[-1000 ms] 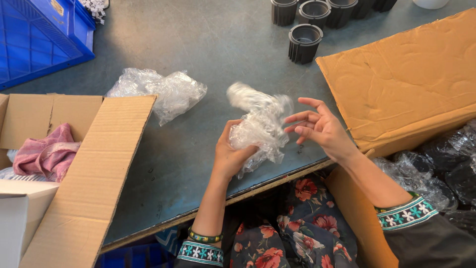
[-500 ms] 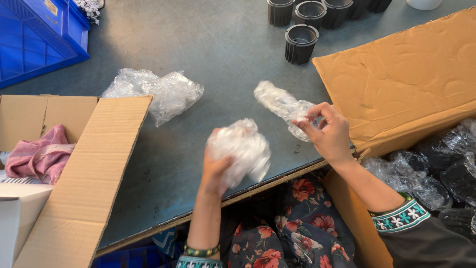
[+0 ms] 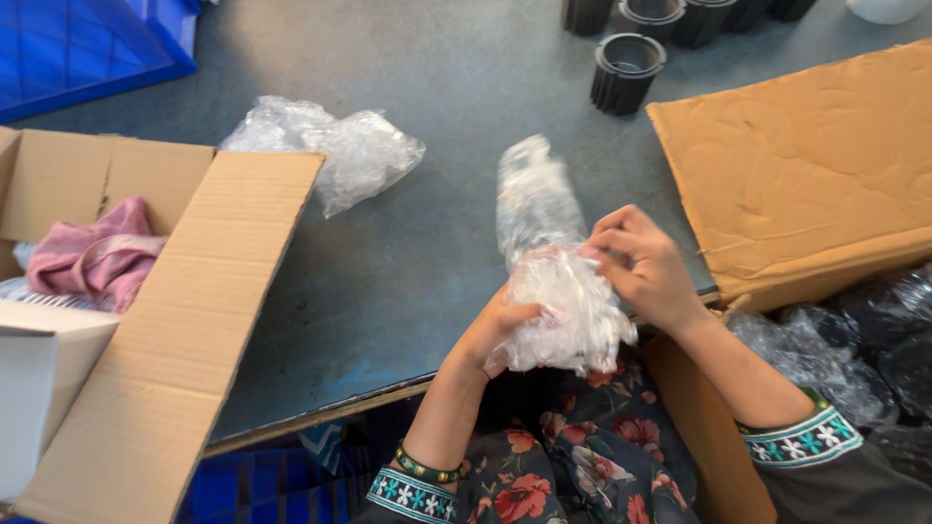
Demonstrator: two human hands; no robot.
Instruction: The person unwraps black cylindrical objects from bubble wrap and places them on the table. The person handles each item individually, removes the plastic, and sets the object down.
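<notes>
A crumpled clear plastic bag point(image 3: 558, 277) is held between both hands over the near edge of the grey table point(image 3: 456, 107). My left hand point(image 3: 495, 330) grips the bag's lower, bunched part from below. My right hand point(image 3: 641, 267) pinches its upper right side, while a loose end of the plastic sticks up toward the table's middle. What the bag wraps cannot be seen.
More crumpled clear plastic point(image 3: 325, 150) lies at the centre left. An open cardboard box point(image 3: 146, 320) with a pink cloth point(image 3: 92, 252) stands left. Another cardboard box point(image 3: 806, 175) with dark wrapped parts point(image 3: 874, 349) stands right. Black ribbed cups point(image 3: 626, 68) line the far edge; a blue crate point(image 3: 78, 44) is far left.
The two hands had drawn apart, each with a wad of plastic. They have come back together, and the plastic is now one bundle held near the table edge.
</notes>
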